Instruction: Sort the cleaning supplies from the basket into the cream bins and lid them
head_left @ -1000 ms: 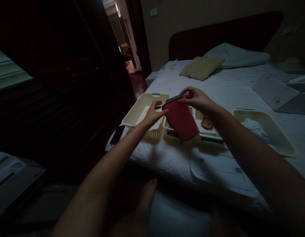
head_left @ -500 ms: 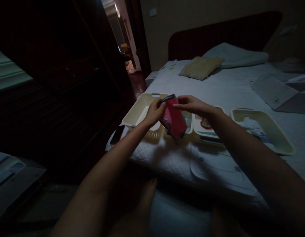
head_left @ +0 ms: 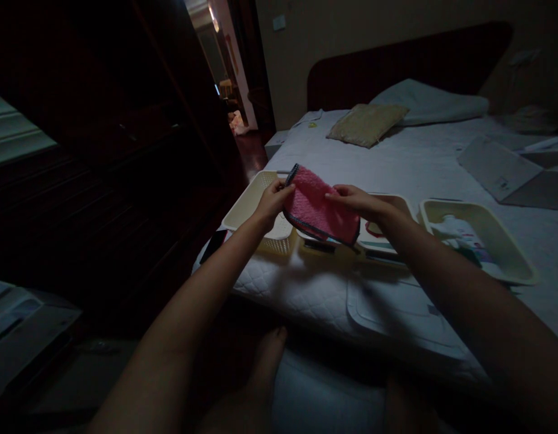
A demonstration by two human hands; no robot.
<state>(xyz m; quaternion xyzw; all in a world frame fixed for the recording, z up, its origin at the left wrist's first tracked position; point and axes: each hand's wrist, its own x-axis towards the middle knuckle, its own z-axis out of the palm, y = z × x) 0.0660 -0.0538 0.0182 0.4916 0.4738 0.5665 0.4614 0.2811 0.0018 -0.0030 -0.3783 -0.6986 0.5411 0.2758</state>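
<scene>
- Gripping the far left corner of a pink terry cloth with its dark edging, the left hand is closed, thumb and fingers pinched on the fabric.
- The right hand pinches the cloth's right side, its fingers stretched out flat across the pile (the thumb is hidden).
- The cloth hangs spread between both hands, held in the air above the bed, over the gap between a cream woven plastic basket on the left and a white tray on the right.
- A black phone lies just left of the basket, at the bed's edge.
- A cream plastic tub sits farther right, and a white plastic lid lies nearer on the quilted mattress.
- An olive cushion and a pale pillow lie at the far end, below a dark headboard.
</scene>
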